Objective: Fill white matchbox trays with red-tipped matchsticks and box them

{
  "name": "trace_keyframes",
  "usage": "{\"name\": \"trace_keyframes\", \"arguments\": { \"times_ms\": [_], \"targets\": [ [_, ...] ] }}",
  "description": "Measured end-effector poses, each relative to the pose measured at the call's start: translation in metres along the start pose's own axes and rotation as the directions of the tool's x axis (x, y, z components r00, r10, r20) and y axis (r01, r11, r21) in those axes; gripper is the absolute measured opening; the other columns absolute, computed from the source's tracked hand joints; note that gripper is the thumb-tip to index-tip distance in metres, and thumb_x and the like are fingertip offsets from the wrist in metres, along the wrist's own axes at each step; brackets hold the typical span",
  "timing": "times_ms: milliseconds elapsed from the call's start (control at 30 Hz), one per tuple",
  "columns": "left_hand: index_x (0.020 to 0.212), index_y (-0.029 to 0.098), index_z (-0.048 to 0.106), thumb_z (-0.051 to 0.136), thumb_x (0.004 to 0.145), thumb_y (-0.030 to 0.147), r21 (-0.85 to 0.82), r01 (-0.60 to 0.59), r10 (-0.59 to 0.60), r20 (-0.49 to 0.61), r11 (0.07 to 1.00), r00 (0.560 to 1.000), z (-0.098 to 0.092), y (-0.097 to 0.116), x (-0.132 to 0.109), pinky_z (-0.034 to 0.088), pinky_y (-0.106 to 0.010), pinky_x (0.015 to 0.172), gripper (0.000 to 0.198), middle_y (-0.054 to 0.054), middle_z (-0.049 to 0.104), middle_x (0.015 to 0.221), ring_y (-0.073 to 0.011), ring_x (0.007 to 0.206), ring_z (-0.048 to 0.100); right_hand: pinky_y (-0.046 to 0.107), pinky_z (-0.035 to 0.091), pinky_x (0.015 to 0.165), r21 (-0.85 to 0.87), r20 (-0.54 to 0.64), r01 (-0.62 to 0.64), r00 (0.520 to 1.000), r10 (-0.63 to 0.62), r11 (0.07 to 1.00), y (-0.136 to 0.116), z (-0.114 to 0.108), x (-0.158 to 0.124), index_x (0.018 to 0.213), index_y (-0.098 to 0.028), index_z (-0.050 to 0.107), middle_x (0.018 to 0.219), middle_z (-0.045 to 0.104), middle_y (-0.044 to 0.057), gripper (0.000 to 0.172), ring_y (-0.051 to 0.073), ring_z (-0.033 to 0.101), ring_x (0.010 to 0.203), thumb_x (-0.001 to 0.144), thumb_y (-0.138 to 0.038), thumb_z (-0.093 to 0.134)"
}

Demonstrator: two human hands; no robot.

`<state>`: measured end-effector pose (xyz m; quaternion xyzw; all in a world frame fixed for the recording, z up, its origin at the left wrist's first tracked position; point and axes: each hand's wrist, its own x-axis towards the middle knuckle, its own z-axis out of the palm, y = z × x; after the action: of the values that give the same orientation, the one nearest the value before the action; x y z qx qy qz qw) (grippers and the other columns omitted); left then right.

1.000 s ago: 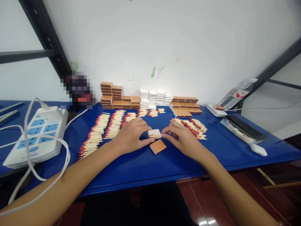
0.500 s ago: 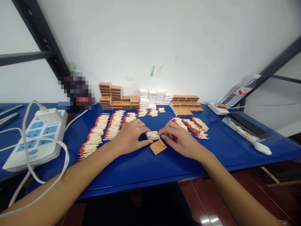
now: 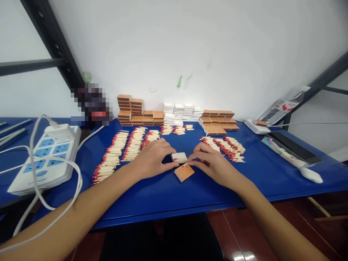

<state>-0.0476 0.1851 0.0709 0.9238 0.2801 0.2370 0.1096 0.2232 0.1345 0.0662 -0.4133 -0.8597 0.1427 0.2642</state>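
Orange matchbox (image 3: 185, 173): reddish print (too small to read) | bottle label (image 3: 287, 105): unreadable | power strip (image 3: 49, 149): unreadable

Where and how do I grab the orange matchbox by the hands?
Probably pinch the orange matchbox by opposite edges of its near half, from the near side: it lies flat on the blue table, with the left hand and right hand by its far edge.

My bare forearms (image 3: 108, 190) slant inward from near left and near right; my left hand (image 3: 153, 157) arches with thumb and fingers (image 3: 165, 145) parted, my right hand (image 3: 213, 163) pinches at the fingertips (image 3: 189, 159).
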Motion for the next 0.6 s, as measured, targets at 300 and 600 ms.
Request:
{"name": "trace_keyframes", "arguments": {
  "times_ms": [300, 600],
  "targets": [
    [0.111, 0.018, 0.076, 0.076, 0.095, 0.040, 0.010, -0.029, 0.030, -0.026, 1.000, 0.999, 0.002, -0.001, 0.000, 0.051, -0.039, 0.085, 0.027, -0.006, 0.073, 0.097, -0.0255, 0.099, 0.062, 0.037, 0.053, 0.076, -0.117, -0.112, 0.041, 0.992, -0.054, 0.992, -0.011, 0.005, 0.018, 0.109, -0.024, 0.073, 0.103, 0.057, 0.008, 0.016, 0.021, 0.061, 0.088, 0.105, -0.027, 0.059],
    [0.109, 0.019, 0.074, 0.075, 0.096, 0.039, 0.013, -0.034, 0.034, -0.024, 0.999, 0.999, 0.001, 0.000, 0.000, 0.051, -0.039, 0.086, 0.024, -0.006, 0.073, 0.097, -0.0252, 0.098, 0.062, 0.037, 0.053, 0.080, -0.081, 0.004, 0.005, 1.000, -0.005, 0.997, -0.003, 0.006, 0.025, 0.105, -0.023, 0.072, 0.105, 0.059, 0.007, 0.015, 0.021, 0.061, 0.092, 0.106, -0.026, 0.057]
  ]
}}
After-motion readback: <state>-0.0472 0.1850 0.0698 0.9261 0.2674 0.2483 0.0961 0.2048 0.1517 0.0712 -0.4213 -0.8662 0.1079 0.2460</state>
